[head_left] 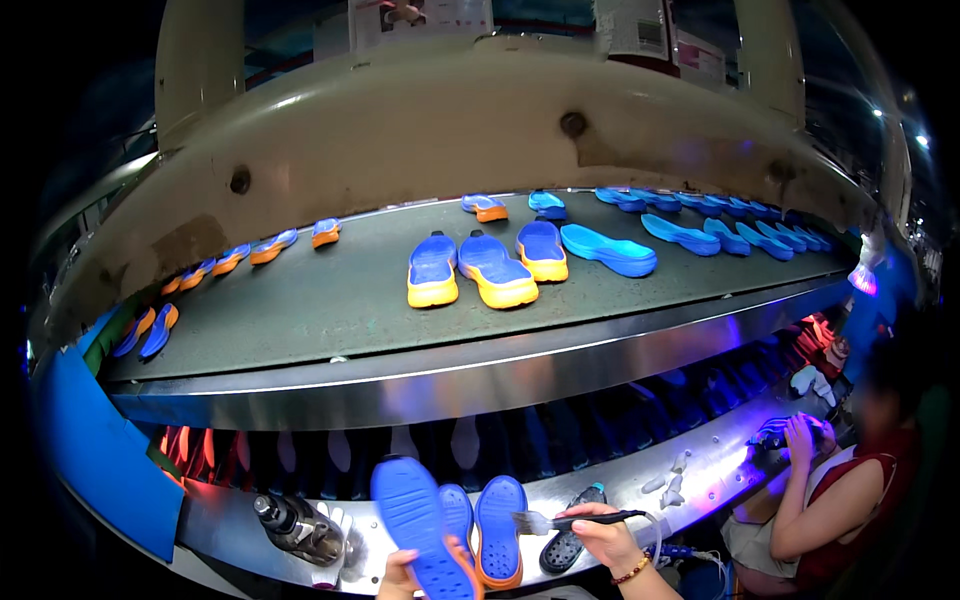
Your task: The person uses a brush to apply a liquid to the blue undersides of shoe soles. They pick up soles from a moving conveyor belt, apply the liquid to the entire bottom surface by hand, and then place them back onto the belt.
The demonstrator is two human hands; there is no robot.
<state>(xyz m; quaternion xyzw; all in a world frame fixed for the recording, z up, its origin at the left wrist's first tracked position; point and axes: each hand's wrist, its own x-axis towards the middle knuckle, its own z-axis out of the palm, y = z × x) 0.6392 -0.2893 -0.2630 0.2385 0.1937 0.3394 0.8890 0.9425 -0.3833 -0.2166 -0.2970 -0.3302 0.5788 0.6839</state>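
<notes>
At six o'clock the left grip (400, 576) held a blue sole (412, 510), the right grip (606, 540) a brush (562, 521); a blurry poster (450, 14) hung at twelve.

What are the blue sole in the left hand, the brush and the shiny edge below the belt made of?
Held sole: probably moulded foam or rubber, matte, with shaped grooves.
Brush: greyish fibre bristles, natural or synthetic unclear; smooth dark handle, likely plastic.
Edge: seemingly polished metal, judging by its mirror-like reflections.

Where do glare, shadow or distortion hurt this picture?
Head view: fisheye bows the long steel edge; violet-white glare washes out part of the metal bench; the lower row of shoe parts sits in shadow; the held blue sole and brush show clearly.
</notes>
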